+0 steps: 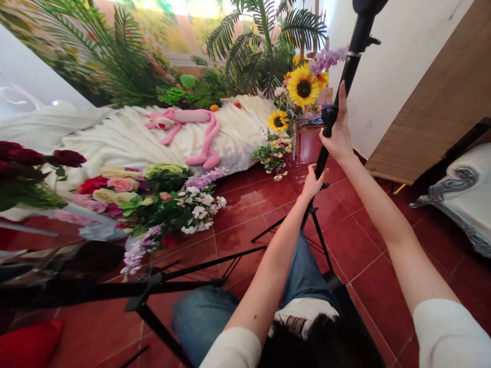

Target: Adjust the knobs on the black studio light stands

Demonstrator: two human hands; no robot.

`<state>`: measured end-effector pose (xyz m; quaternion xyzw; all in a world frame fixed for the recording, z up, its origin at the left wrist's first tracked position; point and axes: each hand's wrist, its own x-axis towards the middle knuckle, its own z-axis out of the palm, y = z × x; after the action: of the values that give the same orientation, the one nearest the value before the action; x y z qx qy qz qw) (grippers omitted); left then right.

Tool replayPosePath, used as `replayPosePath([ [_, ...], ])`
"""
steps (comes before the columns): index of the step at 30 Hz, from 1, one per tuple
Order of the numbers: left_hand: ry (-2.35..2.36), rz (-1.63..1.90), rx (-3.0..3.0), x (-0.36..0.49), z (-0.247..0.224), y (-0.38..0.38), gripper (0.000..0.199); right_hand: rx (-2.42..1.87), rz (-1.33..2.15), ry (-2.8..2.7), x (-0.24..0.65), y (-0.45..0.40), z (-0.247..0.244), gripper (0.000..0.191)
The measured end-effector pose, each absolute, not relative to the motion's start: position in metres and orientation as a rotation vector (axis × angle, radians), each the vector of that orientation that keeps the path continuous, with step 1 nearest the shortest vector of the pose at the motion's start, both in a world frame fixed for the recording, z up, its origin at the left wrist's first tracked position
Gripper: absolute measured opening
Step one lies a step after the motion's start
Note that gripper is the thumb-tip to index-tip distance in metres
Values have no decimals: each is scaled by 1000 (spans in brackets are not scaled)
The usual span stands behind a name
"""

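Note:
A black tripod stand (321, 159) rises from the floor in front of me, its pole leaning up to the right. Low on the pole, my left hand (312, 183) is closed around it. Higher up, my right hand (339, 137) grips the same pole, with the index finger stretched along it and the thumb near a black clamp knob (329, 114). The stand's legs (322, 240) spread on the red tiles by my knee. The pole's top runs out of the upper edge of the view.
A second black tripod (146, 296) stands at left. Artificial flowers (172, 204) and a white draped platform (241, 138) with a pink plush toy (192, 116) lie beyond. Sunflowers (304, 88) stand near the pole. At right are a brown panel (425, 102) and a white ornate seat (470, 189).

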<state>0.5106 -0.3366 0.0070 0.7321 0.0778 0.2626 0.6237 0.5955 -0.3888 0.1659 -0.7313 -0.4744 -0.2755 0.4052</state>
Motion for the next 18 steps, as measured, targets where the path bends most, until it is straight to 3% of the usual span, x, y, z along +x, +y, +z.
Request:
replayPosePath([
  [3,168,604,1624,512,7,-337,56,-1899,-727,-1099,585,-387,143,64],
  [12,131,631,1557,517,3,-330,52,-1932,-447,-1210,573,-407,66,57],
  [18,125,617,1527,522,-6,-332,50,-1850,-466,-1254,582,-407,56,59],
])
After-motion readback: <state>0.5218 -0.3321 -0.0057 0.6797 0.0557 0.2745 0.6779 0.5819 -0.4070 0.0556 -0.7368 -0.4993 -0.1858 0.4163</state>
